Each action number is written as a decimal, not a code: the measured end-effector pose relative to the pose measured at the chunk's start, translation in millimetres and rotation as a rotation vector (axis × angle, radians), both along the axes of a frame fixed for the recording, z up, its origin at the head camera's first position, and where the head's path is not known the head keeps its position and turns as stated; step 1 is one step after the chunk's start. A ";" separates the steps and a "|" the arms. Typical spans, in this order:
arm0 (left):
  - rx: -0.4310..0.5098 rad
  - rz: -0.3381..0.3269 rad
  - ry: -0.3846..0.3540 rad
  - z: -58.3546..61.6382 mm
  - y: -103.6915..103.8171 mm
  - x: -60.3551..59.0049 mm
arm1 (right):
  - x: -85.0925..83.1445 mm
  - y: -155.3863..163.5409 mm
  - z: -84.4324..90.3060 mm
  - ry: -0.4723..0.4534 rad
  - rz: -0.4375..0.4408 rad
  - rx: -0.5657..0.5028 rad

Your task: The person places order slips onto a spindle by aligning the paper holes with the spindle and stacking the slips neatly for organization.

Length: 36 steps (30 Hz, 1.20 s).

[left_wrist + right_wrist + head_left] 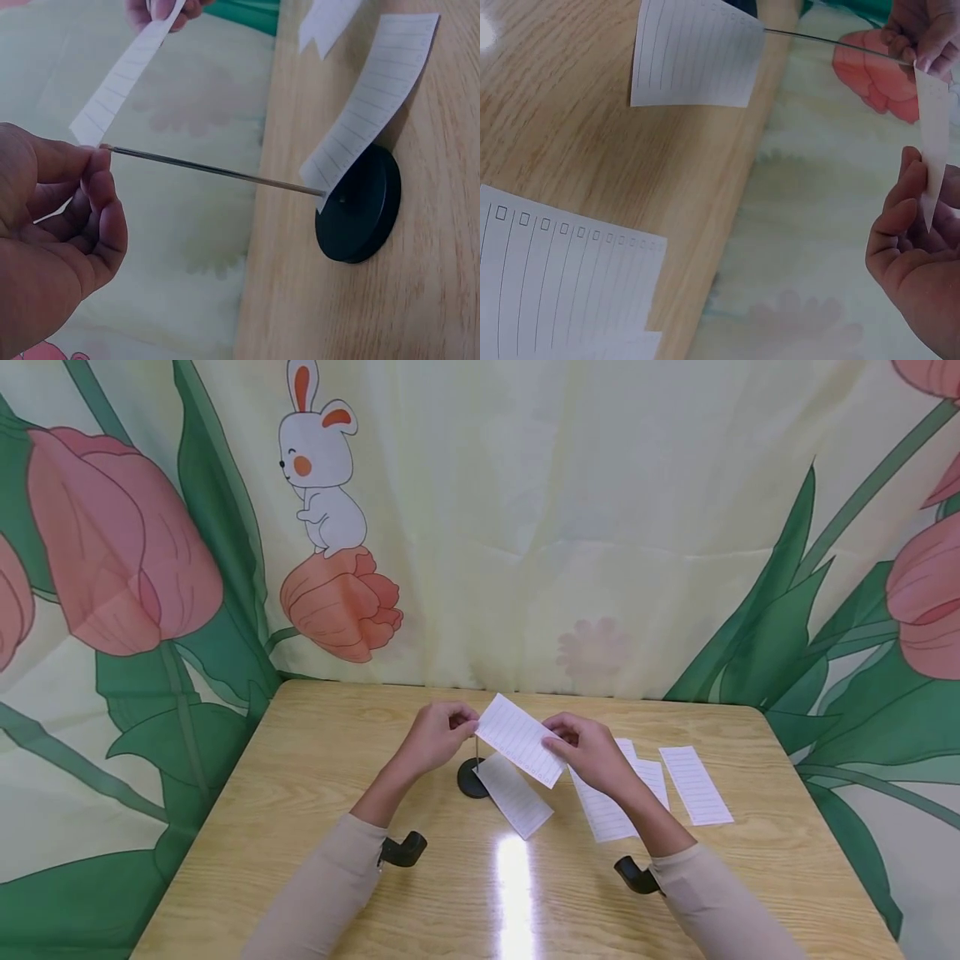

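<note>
Both hands hold a white lined paper slip (519, 740) above a paper spike. My left hand (438, 735) pinches the slip's left end right at the tip of the thin metal spike (210, 170). My right hand (583, 748) pinches the other end (933, 142). The spike rises from a round black base (471, 779) (360, 210) on the wooden table (315, 777). Another lined slip (514, 794) (371, 101) (694, 52) sits impaled low on the spike, near the base.
Several more lined slips (693, 783) lie flat on the table to the right of the base, some overlapping (611, 806) (562, 277). A flower and rabbit patterned curtain (525, 527) hangs close behind the table's far edge.
</note>
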<state>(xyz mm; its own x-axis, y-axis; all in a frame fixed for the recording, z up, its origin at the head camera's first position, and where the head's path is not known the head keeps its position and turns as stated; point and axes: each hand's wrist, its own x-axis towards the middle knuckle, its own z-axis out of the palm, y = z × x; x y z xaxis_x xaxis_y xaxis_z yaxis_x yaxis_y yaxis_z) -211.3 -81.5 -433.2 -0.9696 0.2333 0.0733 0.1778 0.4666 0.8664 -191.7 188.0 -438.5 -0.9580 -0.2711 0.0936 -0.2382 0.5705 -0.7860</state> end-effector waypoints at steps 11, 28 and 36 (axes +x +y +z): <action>0.014 -0.007 -0.017 -4.9 -1.5 0.0 | -0.2 -1.5 -2.3 0.003 0.007 0.023; 0.056 -0.006 -0.045 -12.0 -1.7 -2.3 | 0.5 -0.9 -7.8 -0.008 0.005 0.044; 0.036 -0.005 -0.053 -19.5 -1.1 -4.9 | 2.2 -1.6 -13.7 -0.003 0.009 0.048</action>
